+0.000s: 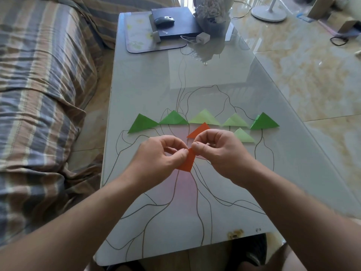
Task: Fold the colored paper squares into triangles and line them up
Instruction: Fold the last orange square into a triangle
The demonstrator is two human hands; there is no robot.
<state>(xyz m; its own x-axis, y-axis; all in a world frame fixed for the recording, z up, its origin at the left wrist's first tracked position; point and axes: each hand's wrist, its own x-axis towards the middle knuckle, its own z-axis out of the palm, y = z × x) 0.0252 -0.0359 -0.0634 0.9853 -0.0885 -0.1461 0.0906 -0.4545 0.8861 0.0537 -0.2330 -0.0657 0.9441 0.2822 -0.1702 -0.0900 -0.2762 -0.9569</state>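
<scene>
An orange paper hangs just above the glass table, pinched at its upper corner between my left hand and my right hand. Both hands have curled fingers and meet thumb to thumb over it. Behind my right hand lies an orange triangle, partly hidden. A pale green triangle lies to its right. Farther back, several green triangles form a row, from a dark green triangle at the left end to another dark green triangle at the right end.
The glass table has a line drawing under it. At its far end are a black laptop with a mouse, a white charger and a bouquet. A striped sofa runs along the left.
</scene>
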